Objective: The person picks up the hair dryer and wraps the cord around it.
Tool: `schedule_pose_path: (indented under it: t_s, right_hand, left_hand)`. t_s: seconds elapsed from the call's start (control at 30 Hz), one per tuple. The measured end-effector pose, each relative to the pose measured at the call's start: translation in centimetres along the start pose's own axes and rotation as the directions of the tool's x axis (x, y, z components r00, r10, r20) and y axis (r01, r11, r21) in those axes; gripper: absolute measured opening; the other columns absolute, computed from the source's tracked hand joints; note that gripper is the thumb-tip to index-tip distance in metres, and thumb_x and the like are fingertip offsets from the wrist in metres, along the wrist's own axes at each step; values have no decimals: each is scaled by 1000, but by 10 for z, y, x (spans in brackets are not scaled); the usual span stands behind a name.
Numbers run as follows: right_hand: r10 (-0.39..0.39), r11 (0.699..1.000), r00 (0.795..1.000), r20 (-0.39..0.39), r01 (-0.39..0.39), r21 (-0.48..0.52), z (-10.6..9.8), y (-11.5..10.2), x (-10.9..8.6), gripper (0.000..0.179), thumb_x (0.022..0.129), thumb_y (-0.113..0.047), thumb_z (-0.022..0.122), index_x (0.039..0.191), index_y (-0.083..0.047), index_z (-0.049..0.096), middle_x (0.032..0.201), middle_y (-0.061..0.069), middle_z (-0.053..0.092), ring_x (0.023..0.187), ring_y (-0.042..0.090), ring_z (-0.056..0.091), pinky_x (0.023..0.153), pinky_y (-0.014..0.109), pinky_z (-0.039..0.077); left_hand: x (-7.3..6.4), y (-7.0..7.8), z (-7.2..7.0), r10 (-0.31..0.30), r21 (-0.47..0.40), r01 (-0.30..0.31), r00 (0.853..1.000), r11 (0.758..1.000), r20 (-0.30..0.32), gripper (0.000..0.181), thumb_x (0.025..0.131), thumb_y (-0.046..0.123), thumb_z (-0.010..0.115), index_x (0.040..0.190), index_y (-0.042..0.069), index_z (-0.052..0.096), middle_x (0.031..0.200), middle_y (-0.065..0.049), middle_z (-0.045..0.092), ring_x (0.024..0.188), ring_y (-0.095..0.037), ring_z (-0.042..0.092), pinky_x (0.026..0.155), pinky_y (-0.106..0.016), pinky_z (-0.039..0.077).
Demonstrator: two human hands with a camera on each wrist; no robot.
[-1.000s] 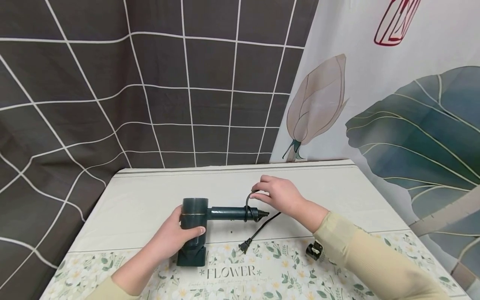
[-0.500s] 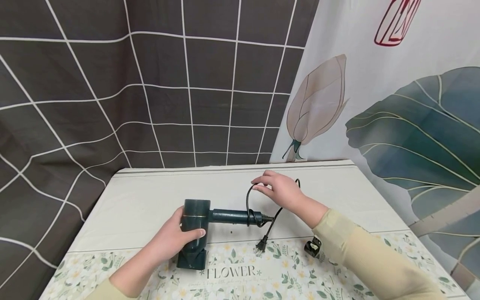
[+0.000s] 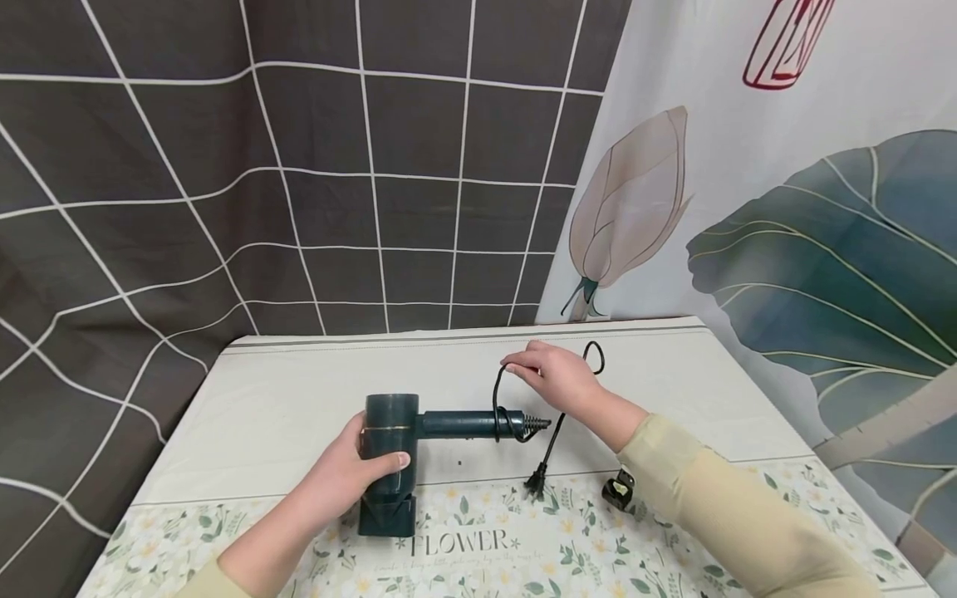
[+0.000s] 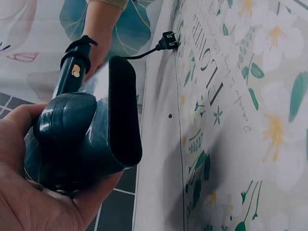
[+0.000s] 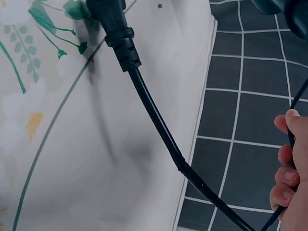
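A dark teal hair dryer (image 3: 390, 465) is gripped round its barrel by my left hand (image 3: 345, 469), thumb across the near side. Its handle (image 3: 459, 424) points right, with turns of black cord wound round the end. The flat nozzle (image 4: 126, 113) faces the camera in the left wrist view. My right hand (image 3: 557, 375) pinches the black cord (image 3: 497, 390) above and right of the handle's end. In the right wrist view the cord runs through the curled fingers (image 5: 288, 178). The plug (image 3: 536, 482) hangs on the cord's free end, below that hand.
A small black object (image 3: 618, 490) is by the right sleeve. The table (image 3: 299, 399) has a white cover with a floral printed band at the front. A dark gridded curtain (image 3: 419, 208) and a flower-printed cloth (image 3: 673, 274) hang behind it.
My right hand has risen slightly, drawing the cord into a taller loop above the handle. The plug has swung right, and a loop of cord now shows behind the hand. The left hand keeps its grip.
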State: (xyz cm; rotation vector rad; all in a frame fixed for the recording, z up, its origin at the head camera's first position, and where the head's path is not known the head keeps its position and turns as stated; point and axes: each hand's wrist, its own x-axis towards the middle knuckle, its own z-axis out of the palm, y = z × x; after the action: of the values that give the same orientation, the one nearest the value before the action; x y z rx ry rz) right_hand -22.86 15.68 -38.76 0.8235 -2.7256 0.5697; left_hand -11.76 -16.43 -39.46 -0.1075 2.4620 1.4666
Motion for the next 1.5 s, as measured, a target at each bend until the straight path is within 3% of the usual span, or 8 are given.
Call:
schedule_pose_path:
  t_s: [0.23,0.47,0.7,0.8,0.93,1.07,1.27,1.5]
  right_hand:
    - [-31,999,998,54,32,-24,5,-5,-3,24,99,-26,63,119,-18,74,80,-9,55,59,5,40,55,24,38]
    - [-62,996,994,85,67,-55,8,-10,-7,23,94,-20,69,116,-20,75,83,-9,60,66,8,48,60,26,43]
    - [-16,998,997,71,21,-65,13,-16,-12,12,85,-13,77,81,-15,66,77,-4,60,69,13,56,63,31,50]
    - [11,999,999,41,-9,-33,17,-21,-16,16,87,-18,77,82,-14,63,86,2,67,78,18,65,71,35,55]
    - [-124,989,992,-16,123,-88,23,-22,-21,16,87,-23,78,98,-12,75,95,7,73,87,23,70,77,39,56]
    - [-274,952,962,-4,270,-146,27,-22,-21,14,89,-24,76,101,-18,80,93,1,76,80,20,71,72,36,57]
    - [-252,960,964,92,261,-105,26,-29,-21,14,93,-23,70,101,-17,80,87,-4,74,72,12,66,69,32,54]
    - [-280,949,956,93,290,-121,27,-37,-24,14,93,-21,71,105,-18,78,81,-5,65,72,12,61,67,30,51]
  left_hand:
    - [-1,3,1,-11,-47,11,1000,999,8,102,83,47,77,156,5,19,146,-28,44,133,-49,43,103,-73,29]
    - [1,3,2,1,-139,-1,1000,990,-2,97,85,45,75,155,6,19,145,-26,45,131,-46,46,103,-69,32]
    - [3,6,5,-2,-207,-1,1000,978,-15,93,88,40,74,153,5,18,147,-27,41,130,-44,48,104,-64,36]
    - [4,8,7,-21,-209,17,1000,978,-19,95,87,43,74,154,6,17,150,-28,37,132,-45,45,106,-66,33]
    - [5,10,9,-43,-213,38,999,976,-21,99,86,47,74,155,6,16,153,-28,33,135,-47,40,107,-68,27]
    - [6,12,9,-49,-212,42,998,976,-29,102,87,47,72,156,4,11,153,-30,30,136,-49,38,107,-70,25]
    - [9,11,8,-57,-211,44,997,976,-52,102,89,46,71,156,1,8,151,-31,33,135,-48,40,107,-69,25]
    - [10,13,7,-48,-190,32,996,981,-82,107,87,47,73,156,-1,7,151,-31,32,138,-48,36,109,-66,25]
